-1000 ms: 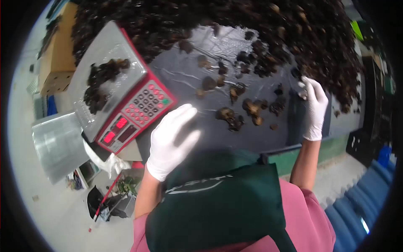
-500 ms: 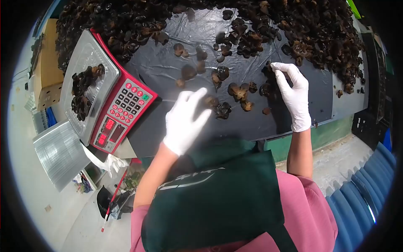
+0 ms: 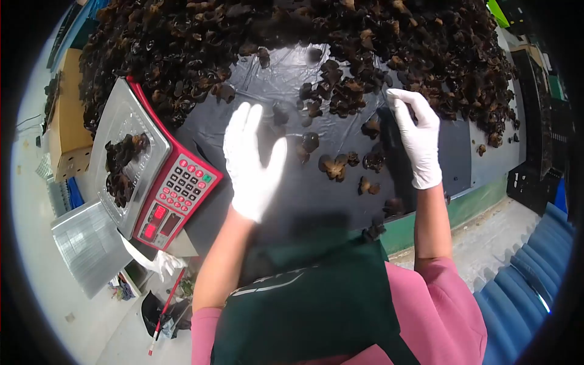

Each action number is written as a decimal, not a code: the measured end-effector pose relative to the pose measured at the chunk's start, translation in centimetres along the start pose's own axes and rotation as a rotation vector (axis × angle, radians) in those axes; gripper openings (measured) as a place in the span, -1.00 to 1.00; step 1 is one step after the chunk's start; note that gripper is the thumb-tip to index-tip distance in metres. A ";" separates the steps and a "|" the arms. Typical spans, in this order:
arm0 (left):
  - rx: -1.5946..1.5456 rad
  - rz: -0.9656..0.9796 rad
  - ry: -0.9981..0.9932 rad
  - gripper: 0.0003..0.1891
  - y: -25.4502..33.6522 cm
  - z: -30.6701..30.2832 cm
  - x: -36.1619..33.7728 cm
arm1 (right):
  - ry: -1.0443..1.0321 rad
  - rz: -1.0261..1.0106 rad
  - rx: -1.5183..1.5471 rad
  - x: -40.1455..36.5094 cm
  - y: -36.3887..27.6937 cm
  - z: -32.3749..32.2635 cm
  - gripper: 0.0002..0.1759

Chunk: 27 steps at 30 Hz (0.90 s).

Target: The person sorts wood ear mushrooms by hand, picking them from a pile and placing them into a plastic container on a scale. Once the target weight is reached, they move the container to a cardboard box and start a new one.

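Observation:
My left hand (image 3: 252,164), in a white glove, is open with its fingers stretched over the dark sheet (image 3: 243,91). It is just right of the red scale (image 3: 188,182). My right hand (image 3: 420,137), also gloved, has thumb and forefinger curled into a pinch near the right-hand pile; anything between the tips cannot be made out. Loose wood ear mushrooms (image 3: 334,167) lie between the hands. A small cluster (image 3: 348,97) lies beyond them. More dark pieces (image 3: 374,231) are at the table's front edge, by the green apron (image 3: 316,310).
A large heap of wood ear mushrooms (image 3: 176,48) covers the far side of the table. Several pieces rest on the scale's clear tray (image 3: 143,167). A cardboard box (image 3: 70,109) stands at left. A white glove (image 3: 164,263) hangs below the scale.
My left hand has moved away from my body, toward the heap. Loose pieces near it are gone from their spot, and dark pieces now show at the front edge. The view has tilted slightly.

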<state>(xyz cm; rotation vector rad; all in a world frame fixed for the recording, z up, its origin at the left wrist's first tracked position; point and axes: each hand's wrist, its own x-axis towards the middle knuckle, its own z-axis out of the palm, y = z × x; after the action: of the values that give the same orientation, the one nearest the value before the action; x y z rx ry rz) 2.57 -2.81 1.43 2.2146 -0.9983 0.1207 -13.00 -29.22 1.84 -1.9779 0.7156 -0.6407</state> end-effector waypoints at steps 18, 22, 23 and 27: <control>-0.709 -0.022 -0.539 -0.75 4.8 -1.1 -0.4 | -0.120 0.216 0.146 -1.5 -0.4 -3.7 -0.62; -0.583 -0.217 -0.249 -0.87 2.9 -0.5 2.4 | 0.050 0.210 0.208 0.8 0.3 -2.5 -0.67; -0.524 -0.244 -0.214 -0.87 2.2 0.1 2.9 | 0.042 0.206 0.201 1.1 0.2 -2.4 -0.67; -0.550 -0.219 -0.139 -0.73 1.1 3.0 5.9 | -0.049 0.173 0.140 1.5 -0.8 -1.3 -0.67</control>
<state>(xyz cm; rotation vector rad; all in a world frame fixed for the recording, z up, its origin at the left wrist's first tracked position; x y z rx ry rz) 5.37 -8.92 1.85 1.8182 -0.7405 -0.3698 -12.62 -30.67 3.37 -1.7759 0.7809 -0.5222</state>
